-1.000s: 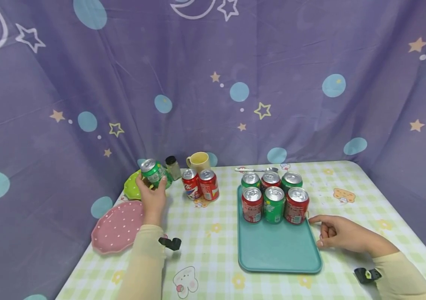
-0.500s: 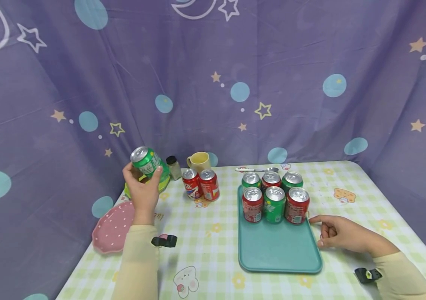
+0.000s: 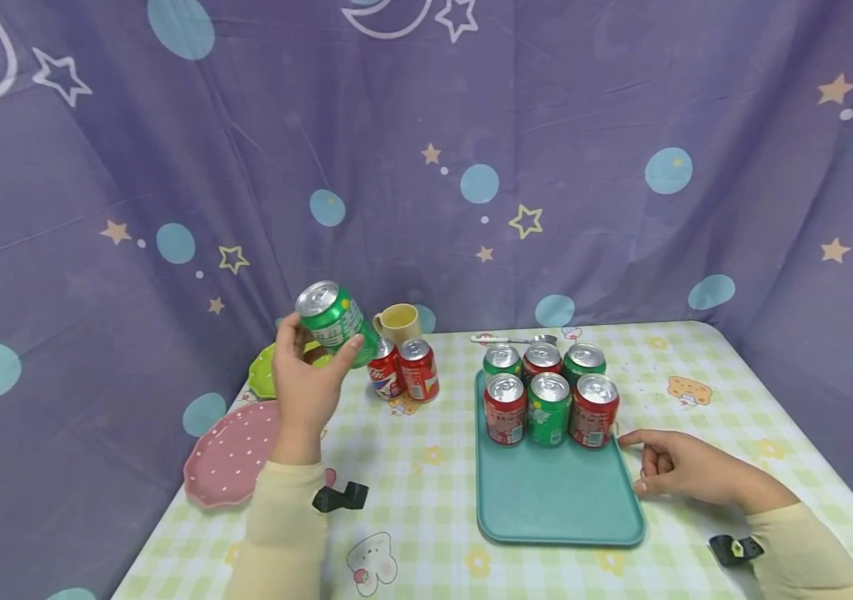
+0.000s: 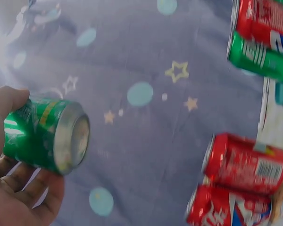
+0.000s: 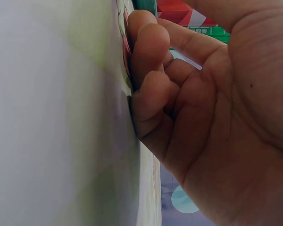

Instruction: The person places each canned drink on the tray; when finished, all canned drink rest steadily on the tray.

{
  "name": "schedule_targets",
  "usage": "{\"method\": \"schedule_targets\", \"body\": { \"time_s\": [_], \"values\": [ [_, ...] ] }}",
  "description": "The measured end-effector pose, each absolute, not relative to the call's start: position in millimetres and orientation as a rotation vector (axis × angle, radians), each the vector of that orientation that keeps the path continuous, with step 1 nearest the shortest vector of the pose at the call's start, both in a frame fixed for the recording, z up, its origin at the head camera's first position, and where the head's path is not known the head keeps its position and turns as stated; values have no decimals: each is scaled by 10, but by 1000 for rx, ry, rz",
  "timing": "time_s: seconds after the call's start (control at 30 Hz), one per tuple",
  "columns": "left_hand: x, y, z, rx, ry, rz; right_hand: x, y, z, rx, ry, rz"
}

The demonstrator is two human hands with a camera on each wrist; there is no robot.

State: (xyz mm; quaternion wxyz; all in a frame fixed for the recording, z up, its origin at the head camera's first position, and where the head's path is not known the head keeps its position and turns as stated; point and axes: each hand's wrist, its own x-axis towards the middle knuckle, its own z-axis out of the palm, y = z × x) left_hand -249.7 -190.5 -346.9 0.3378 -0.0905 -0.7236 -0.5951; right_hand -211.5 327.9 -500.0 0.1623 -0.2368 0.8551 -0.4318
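My left hand point(image 3: 308, 396) grips a green soda can point(image 3: 336, 323) and holds it tilted, raised above the table's left side. In the left wrist view, the fingers and thumb wrap the green can's body, with one silver end facing out. Just beyond it stand two red cola cans point(image 3: 417, 371), one partly covered by the held can. My right hand point(image 3: 684, 468) rests on the table at the right edge of a teal tray point(image 3: 557, 500); index fingertip and thumb are right at the rim, other fingers loosely curled. Two rows of red and green cans point(image 3: 549, 412) stand on the tray's far half.
A pink dotted plate point(image 3: 227, 458) lies at the left edge, with a green plate point(image 3: 263, 375) behind it. Behind the red cans is a yellow mug point(image 3: 399, 321). A fork point(image 3: 516, 339) with a white handle lies beyond the tray. A purple curtain point(image 3: 584, 100) backs the table.
My left hand has lifted the green can from near the green plate, then carried it rightward toward the red cans. The right hand and tray have stayed put.
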Motion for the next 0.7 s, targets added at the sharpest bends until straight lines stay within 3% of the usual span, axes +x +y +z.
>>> {"method": "schedule_targets", "body": {
  "time_s": [0.27,0.7],
  "values": [
    [-2305,-1512,-3481,-534,-2009,-1487,-2122,3279,-5008,-675,2453,-1219],
    [-2131,-840,-3770,-772,-2232,-1507,-2108,3265,-4978,-661,2442,-1231]
  ]
}}
